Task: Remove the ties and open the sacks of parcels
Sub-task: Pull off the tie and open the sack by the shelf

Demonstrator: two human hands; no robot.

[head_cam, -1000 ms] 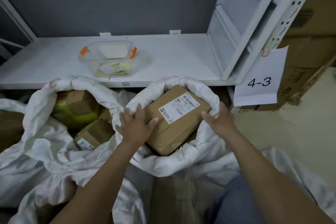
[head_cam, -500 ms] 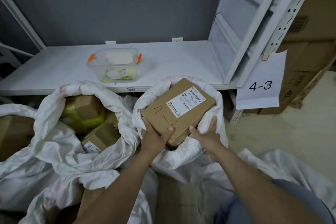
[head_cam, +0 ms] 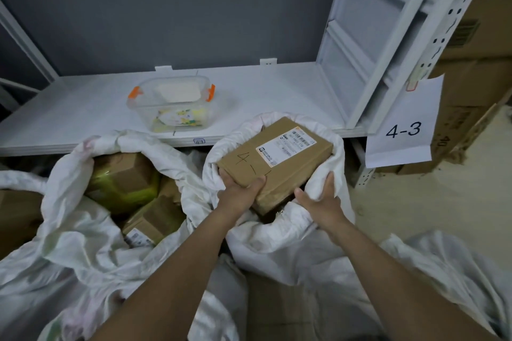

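Your left hand (head_cam: 240, 194) is gripping the near corner of the brown parcel (head_cam: 274, 161), thumb on top and fingers hidden beneath, while your right hand (head_cam: 321, 199) is pinching a fold of the rolled rim of the right sack (head_cam: 279, 232), fingers closed on the cloth. The parcel is lying tilted in that sack's open mouth, just in front of the shelf (head_cam: 83, 116) and towards its right end. The cardboard is looking stiff and square-edged, so you are getting a firm hold at the corner; judging by the one-handed grip, it is probably fairly light, though the smooth board could slip if you are only pinching. The sack is behaving as soft, limp woven cloth, slumping wherever you are not holding it; the rolled rim is the thickest place to take hold.

The left sack (head_cam: 83, 232) is sitting open beside it, brown boxes and a green-wrapped parcel (head_cam: 122, 188) showing inside. No ties are showing on either mouth. What is lying under the top parcel is hidden, and the label (head_cam: 286, 147) print is too small to read. On the shelf, the clear lidded tub (head_cam: 171, 104) is holding something pale that you cannot make out.
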